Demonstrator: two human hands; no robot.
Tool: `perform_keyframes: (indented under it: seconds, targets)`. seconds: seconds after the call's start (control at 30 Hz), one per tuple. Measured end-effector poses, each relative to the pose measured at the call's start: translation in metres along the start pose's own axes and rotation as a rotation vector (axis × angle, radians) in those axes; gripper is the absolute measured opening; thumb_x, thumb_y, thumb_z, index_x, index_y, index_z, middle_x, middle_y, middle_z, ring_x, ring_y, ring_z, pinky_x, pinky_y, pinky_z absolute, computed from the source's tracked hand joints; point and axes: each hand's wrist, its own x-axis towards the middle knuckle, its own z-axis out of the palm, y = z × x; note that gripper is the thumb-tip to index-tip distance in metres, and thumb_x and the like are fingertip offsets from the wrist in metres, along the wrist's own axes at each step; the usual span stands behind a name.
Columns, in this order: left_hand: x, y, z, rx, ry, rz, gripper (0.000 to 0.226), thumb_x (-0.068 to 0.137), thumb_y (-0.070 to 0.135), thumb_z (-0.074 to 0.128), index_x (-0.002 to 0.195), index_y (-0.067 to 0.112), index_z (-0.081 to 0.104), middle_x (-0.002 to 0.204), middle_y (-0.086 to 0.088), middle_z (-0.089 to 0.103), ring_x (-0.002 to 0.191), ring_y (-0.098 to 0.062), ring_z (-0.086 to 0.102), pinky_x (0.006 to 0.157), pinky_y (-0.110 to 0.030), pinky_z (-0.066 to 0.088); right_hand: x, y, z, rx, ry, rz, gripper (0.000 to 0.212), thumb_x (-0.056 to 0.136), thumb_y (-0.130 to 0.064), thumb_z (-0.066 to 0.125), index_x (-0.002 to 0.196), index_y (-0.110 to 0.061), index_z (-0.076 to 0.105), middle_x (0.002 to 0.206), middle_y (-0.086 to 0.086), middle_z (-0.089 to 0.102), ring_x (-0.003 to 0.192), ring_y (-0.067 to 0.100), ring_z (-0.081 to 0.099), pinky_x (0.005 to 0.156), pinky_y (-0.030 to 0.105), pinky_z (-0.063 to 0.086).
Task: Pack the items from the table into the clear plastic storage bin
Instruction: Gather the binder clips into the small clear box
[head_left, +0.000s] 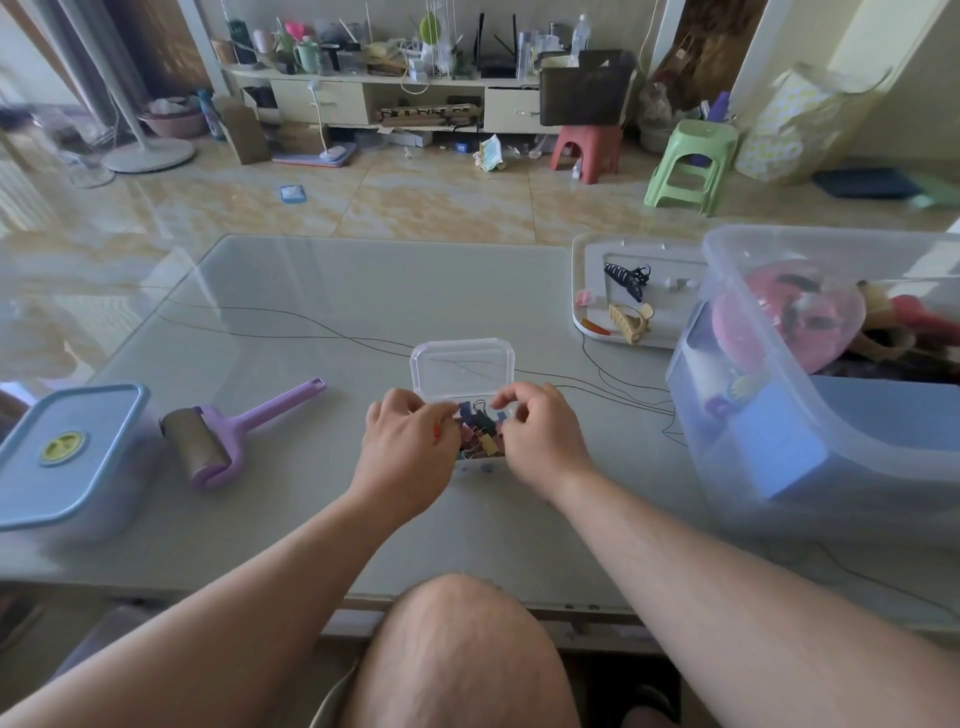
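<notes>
Head view | left hand (402, 447), right hand (540, 436) curled, apparently gripping open clip box (462, 371) | bin (810, 415) right

Small clear box (462, 374) of coloured clips (480, 434) — lid up, mid-table, clear bin (779, 395) right

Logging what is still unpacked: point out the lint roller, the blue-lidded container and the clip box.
lint roller (195, 441): head view, on the brown roll.
blue-lidded container (98, 421): head view, on the lid's top.
clip box (462, 370): head view, on the open clear lid.
</notes>
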Motion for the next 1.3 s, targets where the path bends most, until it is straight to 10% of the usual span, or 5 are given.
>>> perform_keyframes:
  seconds: [0.23,0.43,0.7,0.87,1.3]
  targets:
    - [0.006,-0.01,-0.015,-0.47,0.18,-0.309,0.024,0.096,0.018,0.048,0.112,0.032,0.059,0.112,-0.004,0.058,0.099,-0.025,0.059,0.084,-0.044,0.055,0.012,-0.034,-0.019,0.554,0.046,0.253,0.043,0.101,-0.048,0.043,0.141,-0.039,0.055,0.138,0.001,0.049,0.123,0.02,0.05,0.101,0.043,0.045]
    - [0.011,-0.003,-0.032,-1.119,-0.259,-0.609,0.061,0.099,0.073,0.033,0.125,0.033,0.071,0.122,-0.01,0.07,0.114,-0.032,0.067,0.105,-0.052,0.05,0.008,-0.024,-0.023,0.6,-0.232,0.312,0.027,0.086,-0.041,0.073,0.089,-0.021,0.055,0.103,0.016,0.06,0.095,0.033,0.062,0.078,0.041,0.046]
    - [-0.004,-0.023,-0.01,-0.44,-0.262,-0.075,0.045,0.095,0.033,0.07,0.137,0.047,0.058,0.116,0.005,0.061,0.072,0.008,0.065,0.058,-0.013,0.047,0.008,0.032,-0.006,-0.357,-0.345,-0.281,0.064,0.106,-0.048,0.046,0.164,-0.026,0.028,0.169,-0.002,0.02,0.149,0.024,0.034,0.123,0.039,0.029]
    - [0.006,-0.042,-0.007,-0.144,-0.314,0.134,0.056,0.1,0.039,0.062,0.153,0.042,0.043,0.15,0.019,0.034,0.126,-0.008,0.049,0.101,-0.022,0.038,0.01,0.043,-0.009,-0.655,-0.32,-0.42,0.094,0.09,-0.078,0.002,0.165,-0.025,0.021,0.173,-0.003,0.009,0.142,0.034,0.033,0.113,0.052,0.041]
    - [0.006,-0.051,0.013,0.148,0.048,0.509,0.068,0.083,0.063,0.062,0.133,0.018,0.064,0.125,0.002,0.063,0.087,-0.018,0.063,0.068,-0.027,0.054,0.025,0.06,0.001,-0.716,-0.157,-0.722,0.081,0.092,-0.066,0.054,0.142,-0.003,0.059,0.141,0.025,0.056,0.103,0.043,0.065,0.072,0.051,0.058]
